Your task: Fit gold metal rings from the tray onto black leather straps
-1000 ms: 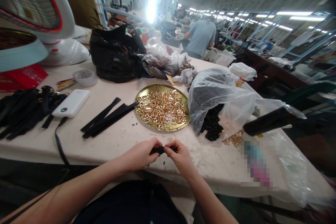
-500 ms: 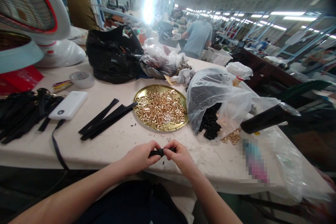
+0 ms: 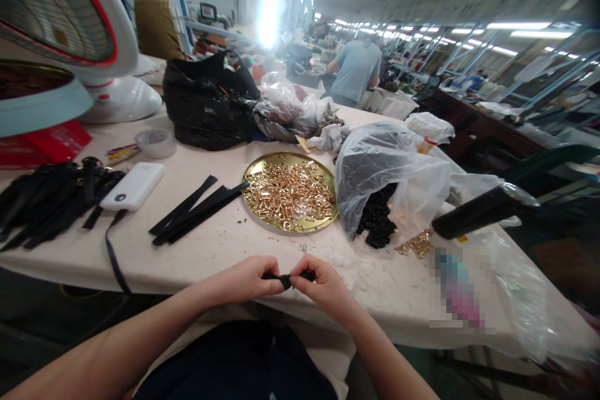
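Note:
Between my hands, at the table's front edge, is a black strap, mostly covered by my fingers. My left hand pinches it from the left, thumb against bent fingers. From the other side my right hand is closed on the same strap, its fingertips almost meeting the left thumb. Whether a small fitting sits on the strap, I cannot make out. Just beyond my hands stands a round golden tray heaped with small gold buckles. Several flat black straps lie left of the tray.
A clear plastic bag spills small black pieces at right, beside loose gold buckles. A white power bank with a cable, a pile of black straps, a black bag and a fan stand left.
The view has shifted slightly, so the table's things sit a little further right. Both hands have moved slightly nearer to me, still pinching the black strap.

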A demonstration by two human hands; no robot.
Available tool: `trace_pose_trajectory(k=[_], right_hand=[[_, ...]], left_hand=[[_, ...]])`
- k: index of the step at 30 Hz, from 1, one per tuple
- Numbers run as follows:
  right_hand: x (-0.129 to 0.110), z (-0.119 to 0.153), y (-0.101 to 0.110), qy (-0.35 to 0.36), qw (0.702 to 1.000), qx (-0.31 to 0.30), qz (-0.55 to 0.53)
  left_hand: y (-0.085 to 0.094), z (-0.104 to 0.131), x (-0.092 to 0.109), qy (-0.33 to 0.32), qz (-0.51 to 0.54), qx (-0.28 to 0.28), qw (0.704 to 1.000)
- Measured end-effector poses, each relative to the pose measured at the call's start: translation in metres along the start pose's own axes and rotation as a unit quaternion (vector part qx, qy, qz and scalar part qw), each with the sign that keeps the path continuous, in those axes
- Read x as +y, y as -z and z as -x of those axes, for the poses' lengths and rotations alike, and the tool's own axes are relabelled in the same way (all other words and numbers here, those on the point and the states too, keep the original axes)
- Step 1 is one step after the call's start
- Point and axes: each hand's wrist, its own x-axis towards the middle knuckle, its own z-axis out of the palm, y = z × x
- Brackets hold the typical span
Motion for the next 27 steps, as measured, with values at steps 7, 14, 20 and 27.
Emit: trace_pose_trajectory(k=[7, 14, 20, 27], right_hand=[[-0.012, 0.012, -0.002, 0.226, 0.963, 0.084, 0.117], [-0.016, 0.019, 0.000, 0.257, 0.952, 0.071, 0.153], [-0.009, 0.010, -0.010, 0.152, 0.982, 0.100, 0.044], [-0.011, 0.005, -0.008, 0.134, 0.983, 0.074, 0.099]], left_hand=[[-0.007, 0.011, 0.009, -0.014, 0.084, 0.086, 0.993], [0.011, 0.031, 0.028, -0.063, -0.013, -0.012, 0.998], [0.028, 0.029, 0.026, -0.020, 0.083, -0.077, 0.993], [0.014, 0.012, 0.018, -0.005, -0.022, -0.007, 1.000]])
